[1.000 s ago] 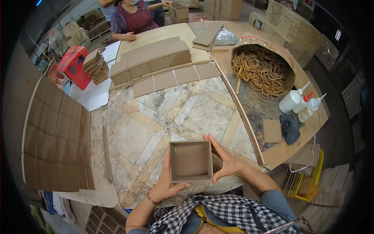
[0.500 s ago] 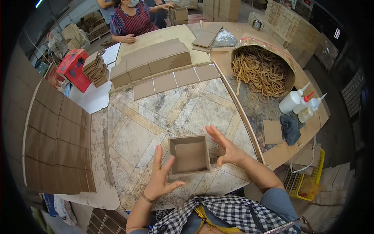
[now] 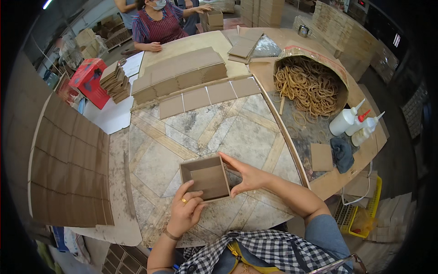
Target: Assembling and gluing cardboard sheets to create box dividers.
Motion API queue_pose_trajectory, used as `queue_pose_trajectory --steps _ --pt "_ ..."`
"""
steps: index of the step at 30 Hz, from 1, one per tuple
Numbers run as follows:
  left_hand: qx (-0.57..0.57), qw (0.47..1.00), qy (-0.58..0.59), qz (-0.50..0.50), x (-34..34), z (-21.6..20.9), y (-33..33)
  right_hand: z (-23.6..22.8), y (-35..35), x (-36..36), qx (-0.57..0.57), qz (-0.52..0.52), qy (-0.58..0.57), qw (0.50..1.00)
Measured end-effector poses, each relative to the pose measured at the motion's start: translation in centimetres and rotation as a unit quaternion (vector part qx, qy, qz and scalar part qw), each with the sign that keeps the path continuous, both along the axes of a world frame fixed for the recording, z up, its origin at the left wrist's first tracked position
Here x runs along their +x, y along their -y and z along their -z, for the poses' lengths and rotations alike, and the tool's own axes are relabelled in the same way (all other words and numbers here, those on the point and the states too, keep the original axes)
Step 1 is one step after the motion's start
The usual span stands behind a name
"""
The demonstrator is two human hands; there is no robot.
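An open brown cardboard box [image 3: 207, 180], square and shallow, sits in front of me on the patterned tabletop [image 3: 237, 139], turned slightly askew. My left hand [image 3: 186, 208] grips its near left corner, with fingers bent over the rim. Along the right wall, my right hand [image 3: 246, 176] holds it between the thumb at the near corner and fingers at the far corner. The inside of the box shows nothing in it. Beyond it, a row of flat brown cardboard panels [image 3: 196, 99] lies side by side with white lines at the joints.
Stacked cardboard strips [image 3: 180, 75] stand behind the panels. At right are a sack of rubber bands [image 3: 310, 84], white squeeze bottles [image 3: 342, 121] and a dark cloth [image 3: 341, 154]. Stacked brown boxes [image 3: 68, 160] rise at left. A person [image 3: 159, 25] stands across the table.
Both hands have closed in from beside the box and taken hold of it. The box has shifted left and turned a little.
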State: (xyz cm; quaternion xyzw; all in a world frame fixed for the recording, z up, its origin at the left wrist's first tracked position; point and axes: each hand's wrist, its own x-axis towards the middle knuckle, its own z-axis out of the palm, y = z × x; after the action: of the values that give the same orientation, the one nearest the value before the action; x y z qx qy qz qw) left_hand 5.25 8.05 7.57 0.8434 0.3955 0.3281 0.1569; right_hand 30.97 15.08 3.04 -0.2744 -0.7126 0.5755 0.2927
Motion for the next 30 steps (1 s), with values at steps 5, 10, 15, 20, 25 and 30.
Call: queue_pose_trajectory --steps 5,10,15,20,25,30 --pt "0.003 1.0 0.014 0.0 -0.2 1.2 -0.1 -0.7 -1.0 3.4 -0.031 0.045 -0.005 0.998" --pt "-0.002 1.0 0.022 -0.003 1.5 1.2 0.4 -1.6 -1.8 9.6 -0.018 0.296 0.055 0.953" --pt "-0.009 0.998 0.06 0.012 1.3 2.0 0.6 -2.2 -4.4 14.6 -0.146 0.428 0.034 0.891" --pt "-0.039 0.976 0.185 -0.105 0.0 5.7 2.3 -5.0 -13.2 14.0 -0.161 0.429 -0.086 0.885" --pt "-0.203 0.89 0.349 -0.211 0.0 8.9 3.1 0.1 -27.4 12.9 -0.236 0.401 -0.289 0.837" --pt "-0.229 0.839 0.454 -0.194 -0.3 10.5 2.6 4.3 -38.3 9.7 -0.289 0.402 -0.405 0.769"
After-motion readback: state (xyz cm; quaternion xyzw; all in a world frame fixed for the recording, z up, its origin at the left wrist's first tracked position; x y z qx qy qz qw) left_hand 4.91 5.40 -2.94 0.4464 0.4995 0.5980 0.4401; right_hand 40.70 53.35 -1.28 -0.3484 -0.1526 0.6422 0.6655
